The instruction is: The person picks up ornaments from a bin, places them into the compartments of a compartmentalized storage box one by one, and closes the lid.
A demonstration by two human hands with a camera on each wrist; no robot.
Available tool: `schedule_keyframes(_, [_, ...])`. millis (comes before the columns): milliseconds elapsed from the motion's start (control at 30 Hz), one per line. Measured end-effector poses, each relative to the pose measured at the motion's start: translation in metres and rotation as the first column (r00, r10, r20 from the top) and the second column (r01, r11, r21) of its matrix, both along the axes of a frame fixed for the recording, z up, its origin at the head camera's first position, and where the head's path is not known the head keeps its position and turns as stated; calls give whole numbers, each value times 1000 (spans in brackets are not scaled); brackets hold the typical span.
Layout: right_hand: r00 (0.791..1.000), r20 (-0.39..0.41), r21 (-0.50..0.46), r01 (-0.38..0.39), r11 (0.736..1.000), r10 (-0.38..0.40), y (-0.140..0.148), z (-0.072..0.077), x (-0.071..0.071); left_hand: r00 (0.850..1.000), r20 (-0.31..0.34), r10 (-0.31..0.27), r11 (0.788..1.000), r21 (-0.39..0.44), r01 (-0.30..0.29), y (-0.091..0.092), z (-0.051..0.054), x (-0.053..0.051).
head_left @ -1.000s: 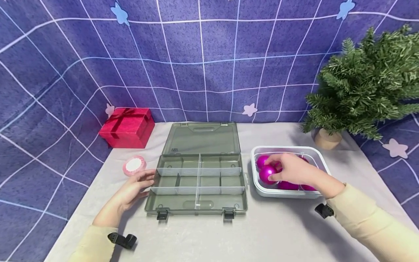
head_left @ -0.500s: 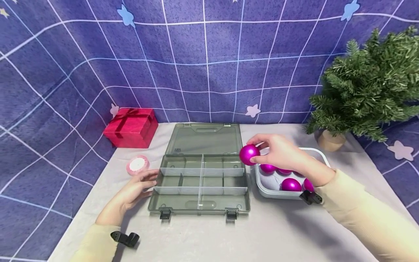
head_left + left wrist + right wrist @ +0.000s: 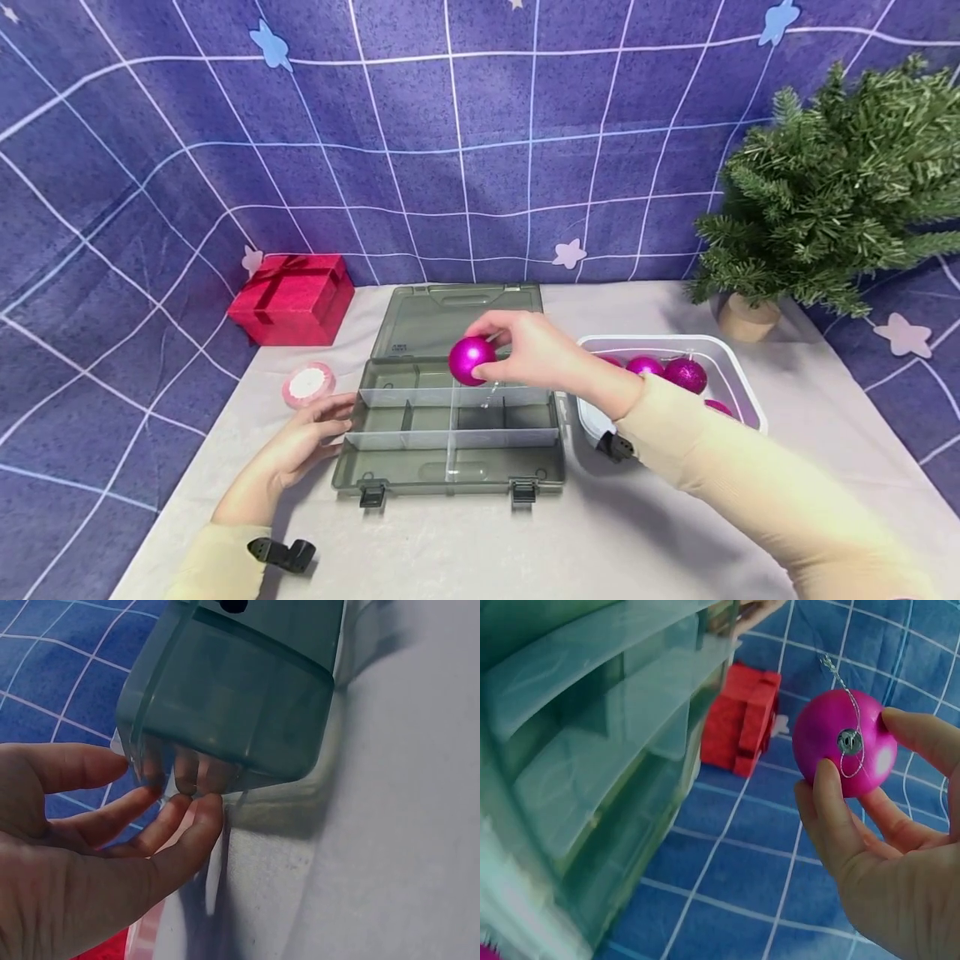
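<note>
My right hand (image 3: 536,354) pinches a shiny magenta Christmas bauble (image 3: 468,361) between thumb and fingers, above the back of a smoky green divided organizer box (image 3: 390,467). A silver cap and a loop of silver string show on the bauble (image 3: 814,742) in the right wrist view. The box lies with its lid (image 3: 420,321) folded back, and dividers split it into several compartments. At its left side, my left hand (image 3: 303,442) touches the outer wall with extended fingertips; the left wrist view shows these fingers (image 3: 199,832) against the green plastic.
A white tub (image 3: 746,392) with several magenta baubles (image 3: 685,375) stands right of the box, partly hidden by my right arm. A pink ribbon roll (image 3: 309,385) and a red gift box (image 3: 296,300) lie at left. A small artificial tree (image 3: 817,200) stands at back right.
My right hand has lifted the bauble out of the white tub and carried it left over the organizer box. The left hand stays at the box's side.
</note>
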State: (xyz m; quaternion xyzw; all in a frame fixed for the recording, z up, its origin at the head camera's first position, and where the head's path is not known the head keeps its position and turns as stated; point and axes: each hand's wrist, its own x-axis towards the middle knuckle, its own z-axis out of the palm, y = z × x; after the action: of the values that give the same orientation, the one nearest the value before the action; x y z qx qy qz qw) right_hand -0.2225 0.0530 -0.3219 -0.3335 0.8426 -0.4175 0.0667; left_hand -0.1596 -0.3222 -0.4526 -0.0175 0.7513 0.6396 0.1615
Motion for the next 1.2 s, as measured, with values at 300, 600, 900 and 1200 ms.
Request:
schedule_keyframes(300, [981, 177, -92, 92, 992, -74, -43, -15, -13, 1000, 10, 15, 1000, 6, -15, 6, 3, -3])
schedule_keyframes(600, [863, 500, -254, 224, 941, -70, -86, -45, -28, 1000, -1, 29, 1000, 8, -29, 4, 3, -3])
schedule_keyframes(900, [758, 647, -241, 309, 920, -85, -108, -69, -35, 999, 20, 37, 999, 0, -37, 5, 1, -2])
schedule_keyframes(1200, [745, 661, -223, 312, 923, -92, -125, -78, -36, 998, 30, 57, 998, 16, -58, 4, 5, 0])
